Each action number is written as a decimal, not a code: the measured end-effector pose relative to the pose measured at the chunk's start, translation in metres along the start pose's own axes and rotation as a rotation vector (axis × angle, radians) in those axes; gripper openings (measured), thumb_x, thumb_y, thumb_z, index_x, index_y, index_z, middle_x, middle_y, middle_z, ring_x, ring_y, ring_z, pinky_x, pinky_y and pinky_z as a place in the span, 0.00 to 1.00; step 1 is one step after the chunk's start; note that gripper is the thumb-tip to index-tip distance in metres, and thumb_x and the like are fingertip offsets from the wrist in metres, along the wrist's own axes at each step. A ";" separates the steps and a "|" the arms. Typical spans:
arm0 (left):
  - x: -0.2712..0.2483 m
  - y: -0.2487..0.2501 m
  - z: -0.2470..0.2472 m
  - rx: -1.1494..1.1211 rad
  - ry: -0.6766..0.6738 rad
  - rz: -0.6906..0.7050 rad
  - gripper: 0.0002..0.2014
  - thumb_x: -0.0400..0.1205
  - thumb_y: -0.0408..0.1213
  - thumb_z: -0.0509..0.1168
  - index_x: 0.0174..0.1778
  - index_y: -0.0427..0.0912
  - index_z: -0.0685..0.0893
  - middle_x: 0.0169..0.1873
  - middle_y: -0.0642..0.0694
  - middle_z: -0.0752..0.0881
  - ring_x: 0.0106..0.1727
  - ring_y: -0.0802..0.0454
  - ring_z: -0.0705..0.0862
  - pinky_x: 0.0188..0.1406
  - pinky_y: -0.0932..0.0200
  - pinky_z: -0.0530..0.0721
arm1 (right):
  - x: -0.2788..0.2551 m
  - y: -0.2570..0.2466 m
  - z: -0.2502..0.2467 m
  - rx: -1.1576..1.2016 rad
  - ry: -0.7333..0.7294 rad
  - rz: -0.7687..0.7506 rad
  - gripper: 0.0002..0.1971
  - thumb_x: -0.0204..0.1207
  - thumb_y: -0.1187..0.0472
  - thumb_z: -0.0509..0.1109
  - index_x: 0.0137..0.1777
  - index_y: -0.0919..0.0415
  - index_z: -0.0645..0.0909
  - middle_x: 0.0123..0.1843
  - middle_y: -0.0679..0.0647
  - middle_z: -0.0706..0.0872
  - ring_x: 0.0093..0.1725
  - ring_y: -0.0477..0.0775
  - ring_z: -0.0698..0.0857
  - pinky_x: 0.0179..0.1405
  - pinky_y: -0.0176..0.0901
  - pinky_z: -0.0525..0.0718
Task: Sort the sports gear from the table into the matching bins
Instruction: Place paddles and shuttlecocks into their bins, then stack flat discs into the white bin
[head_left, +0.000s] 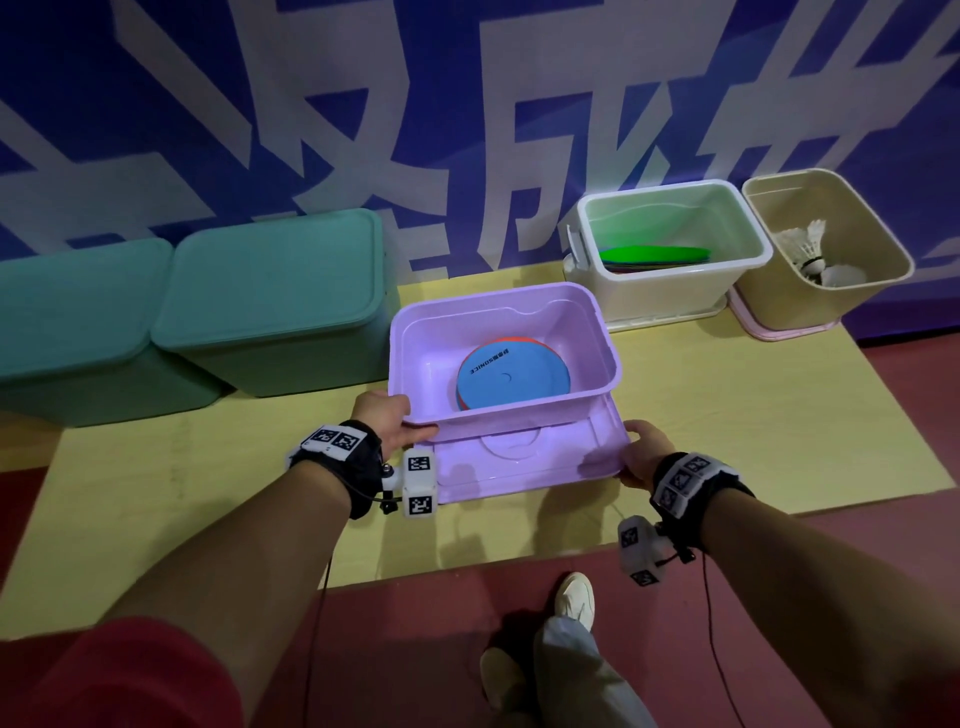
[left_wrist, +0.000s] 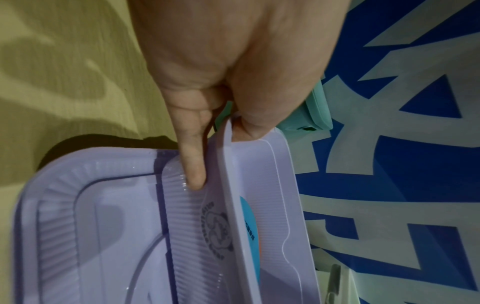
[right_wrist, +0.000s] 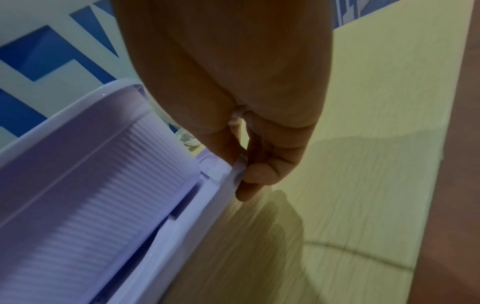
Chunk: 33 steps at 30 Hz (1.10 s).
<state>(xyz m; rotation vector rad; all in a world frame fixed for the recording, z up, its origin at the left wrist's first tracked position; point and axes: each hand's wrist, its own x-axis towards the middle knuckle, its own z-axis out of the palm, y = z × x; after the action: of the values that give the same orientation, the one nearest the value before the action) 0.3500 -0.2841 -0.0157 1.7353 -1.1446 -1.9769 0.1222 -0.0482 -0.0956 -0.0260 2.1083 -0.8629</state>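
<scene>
On the yellow mat, your left hand pinches the purple bin at its near rim, thumb inside; your right hand pinches the edge of the purple lid beneath. Blue discs lie inside. Hold the bin level, probably slide the lid out slowly, don't tip.

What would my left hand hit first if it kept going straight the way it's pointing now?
Your left hand grips the near rim of the purple bin. Straight on, it would probably meet the blue disc on the bin's floor, though depth is unclear.
</scene>
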 end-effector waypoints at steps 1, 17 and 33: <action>-0.001 0.000 0.000 0.005 -0.003 -0.006 0.12 0.78 0.16 0.56 0.54 0.28 0.78 0.62 0.28 0.81 0.50 0.28 0.86 0.34 0.44 0.91 | -0.006 -0.003 -0.003 -0.002 -0.013 0.007 0.22 0.79 0.73 0.52 0.68 0.56 0.74 0.36 0.61 0.79 0.24 0.57 0.78 0.11 0.36 0.76; -0.020 -0.014 -0.007 0.138 -0.024 -0.095 0.11 0.82 0.16 0.49 0.57 0.26 0.71 0.44 0.28 0.79 0.31 0.32 0.83 0.11 0.50 0.82 | -0.069 -0.019 -0.049 -0.029 -0.070 0.031 0.08 0.70 0.74 0.53 0.38 0.68 0.73 0.26 0.63 0.77 0.17 0.57 0.76 0.20 0.36 0.71; -0.065 -0.015 -0.044 0.347 -0.122 -0.060 0.07 0.77 0.38 0.64 0.46 0.38 0.78 0.35 0.41 0.78 0.33 0.46 0.75 0.35 0.57 0.72 | -0.111 -0.045 -0.050 -0.055 -0.037 0.054 0.12 0.78 0.70 0.52 0.37 0.70 0.74 0.22 0.61 0.78 0.18 0.56 0.76 0.18 0.33 0.70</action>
<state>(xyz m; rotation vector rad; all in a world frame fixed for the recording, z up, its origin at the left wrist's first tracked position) 0.4114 -0.2483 0.0217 1.8473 -1.5744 -2.0379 0.1469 -0.0206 0.0290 -0.0138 2.0879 -0.7673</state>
